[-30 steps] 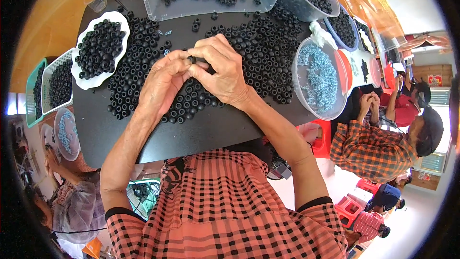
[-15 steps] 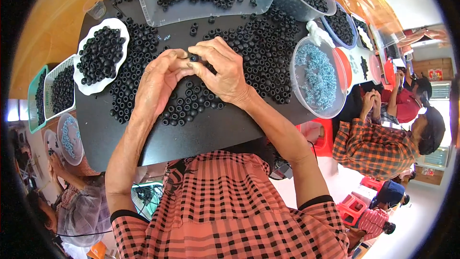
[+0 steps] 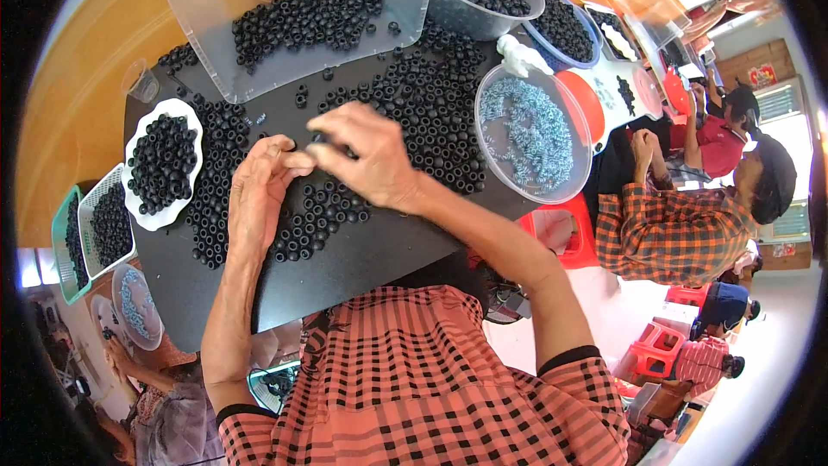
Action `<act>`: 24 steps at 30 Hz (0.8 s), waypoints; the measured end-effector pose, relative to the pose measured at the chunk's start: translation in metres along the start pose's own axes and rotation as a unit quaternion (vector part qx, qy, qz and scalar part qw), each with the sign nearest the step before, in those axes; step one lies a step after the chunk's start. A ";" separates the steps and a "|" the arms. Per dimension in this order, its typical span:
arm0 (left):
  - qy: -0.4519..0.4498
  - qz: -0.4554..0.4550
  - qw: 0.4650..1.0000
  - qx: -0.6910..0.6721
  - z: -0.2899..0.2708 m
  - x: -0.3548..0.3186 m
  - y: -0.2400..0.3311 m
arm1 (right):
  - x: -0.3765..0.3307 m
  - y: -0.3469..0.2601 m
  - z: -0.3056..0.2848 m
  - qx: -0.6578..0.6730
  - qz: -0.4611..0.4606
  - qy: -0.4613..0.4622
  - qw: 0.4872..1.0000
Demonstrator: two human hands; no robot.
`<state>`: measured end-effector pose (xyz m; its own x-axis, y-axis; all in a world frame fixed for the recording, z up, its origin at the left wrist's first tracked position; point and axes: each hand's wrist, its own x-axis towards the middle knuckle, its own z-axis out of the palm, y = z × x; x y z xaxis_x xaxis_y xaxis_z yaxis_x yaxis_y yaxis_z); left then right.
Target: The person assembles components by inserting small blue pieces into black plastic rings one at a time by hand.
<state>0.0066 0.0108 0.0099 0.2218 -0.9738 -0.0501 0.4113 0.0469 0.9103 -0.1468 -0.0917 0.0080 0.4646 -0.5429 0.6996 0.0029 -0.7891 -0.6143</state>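
Observation:
My left hand [image 3: 260, 198] and my right hand [image 3: 369, 164] meet fingertip to fingertip over a black board [image 3: 345, 272]. Between the fingers sits a small black ring [image 3: 316, 140], mostly hidden, so which hand grips it is unclear. Loose black rings [image 3: 315, 216] lie scattered under and around both hands. A bigger heap of the same rings [image 3: 431, 103] spreads just beyond my right hand.
A clear plastic bin [image 3: 285, 17] with black rings stands at the far edge. A white dish [image 3: 162, 164] of rings is to the left. A round clear tub [image 3: 535, 134] of pale blue-grey small parts sits on the right. Other people sit at the right.
Both hands have stayed together at the fingertips and shifted slightly on the board. The view has tilted a little.

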 end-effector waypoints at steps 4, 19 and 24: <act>0.003 0.007 1.000 0.022 0.000 -0.003 0.008 | 0.046 0.031 -0.075 -0.145 -0.060 0.042 0.987; 0.027 -0.001 0.999 0.047 -0.008 0.005 0.006 | 0.080 0.095 -0.080 -0.228 -0.043 -0.160 0.959; 0.033 0.008 0.999 0.036 -0.007 0.003 0.008 | 0.072 0.107 -0.058 -0.345 -0.031 -0.235 0.908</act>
<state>0.0165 0.0098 0.0144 0.2872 -0.9560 -0.0602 0.3429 0.0439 0.9383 -0.1643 -0.2317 0.0133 0.8098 -0.4360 0.3927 -0.4381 -0.8944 -0.0895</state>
